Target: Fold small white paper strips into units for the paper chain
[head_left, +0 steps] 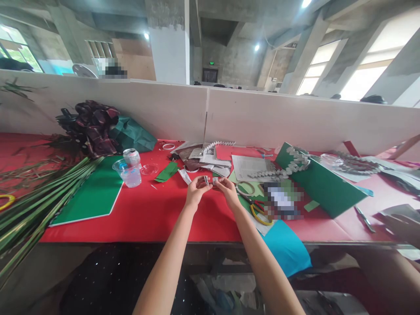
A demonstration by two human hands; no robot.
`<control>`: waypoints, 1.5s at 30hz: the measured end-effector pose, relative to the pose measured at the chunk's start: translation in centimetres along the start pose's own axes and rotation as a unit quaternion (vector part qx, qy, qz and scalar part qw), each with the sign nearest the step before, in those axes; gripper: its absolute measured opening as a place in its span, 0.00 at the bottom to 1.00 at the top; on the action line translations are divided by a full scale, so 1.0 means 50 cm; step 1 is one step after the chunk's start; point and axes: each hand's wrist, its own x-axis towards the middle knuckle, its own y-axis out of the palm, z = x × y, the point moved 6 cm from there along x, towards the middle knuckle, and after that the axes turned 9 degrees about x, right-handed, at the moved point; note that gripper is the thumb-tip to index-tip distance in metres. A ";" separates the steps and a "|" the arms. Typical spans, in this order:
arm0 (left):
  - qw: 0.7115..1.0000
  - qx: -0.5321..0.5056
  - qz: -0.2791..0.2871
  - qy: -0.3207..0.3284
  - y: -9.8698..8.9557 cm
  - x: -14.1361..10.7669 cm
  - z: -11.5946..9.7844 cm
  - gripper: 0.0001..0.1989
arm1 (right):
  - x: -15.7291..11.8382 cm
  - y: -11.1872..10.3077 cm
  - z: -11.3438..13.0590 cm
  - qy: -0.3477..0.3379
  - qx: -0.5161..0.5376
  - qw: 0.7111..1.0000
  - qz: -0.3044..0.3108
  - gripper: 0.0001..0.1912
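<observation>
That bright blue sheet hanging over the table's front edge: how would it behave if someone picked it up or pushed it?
The blue sheet is probably light and rather floppy, as it looks thin and curves downward. Pushed outward, it might slide off, since much of it already overhangs the edge of the red table.
</observation>
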 end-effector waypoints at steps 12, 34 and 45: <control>0.999 -0.022 0.025 -0.021 0.007 -0.003 0.011 0.22 | -0.001 -0.002 0.020 -0.097 -0.151 0.984 -0.013 0.13; 0.999 -0.002 0.040 -0.034 0.008 -0.008 0.007 0.20 | -0.003 0.009 0.010 -0.087 -0.147 0.985 0.035 0.14; 1.000 0.013 0.003 -0.028 0.001 -0.003 0.011 0.20 | 0.002 -0.007 0.007 -0.093 -0.207 0.974 0.010 0.12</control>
